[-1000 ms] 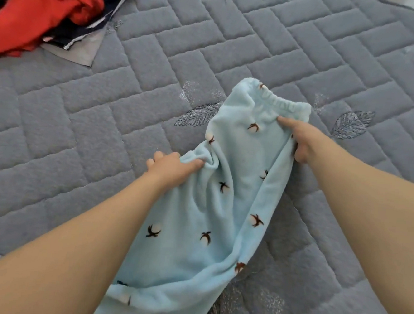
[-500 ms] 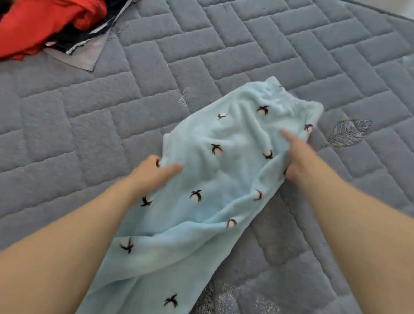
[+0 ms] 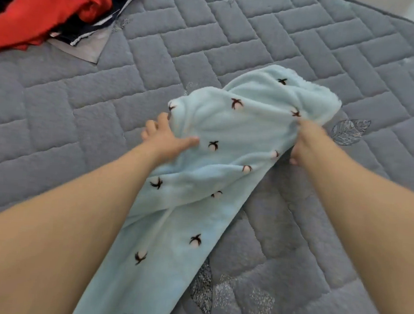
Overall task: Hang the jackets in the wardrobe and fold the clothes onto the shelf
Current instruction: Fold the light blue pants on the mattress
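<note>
Pale-blue fleece trousers (image 3: 226, 143) are gripped by the left hand (image 3: 164, 138) at nine o'clock, and apparently pinched by the right hand (image 3: 306, 142) at three.

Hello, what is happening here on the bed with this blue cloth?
A person is handling a light blue fleece garment spread on a grey quilted bed cover. The left hand grips its left edge and the right hand grips its right edge. It is not folded yet. A pile of red and dark clothes lies at the far left corner, untouched.
</note>
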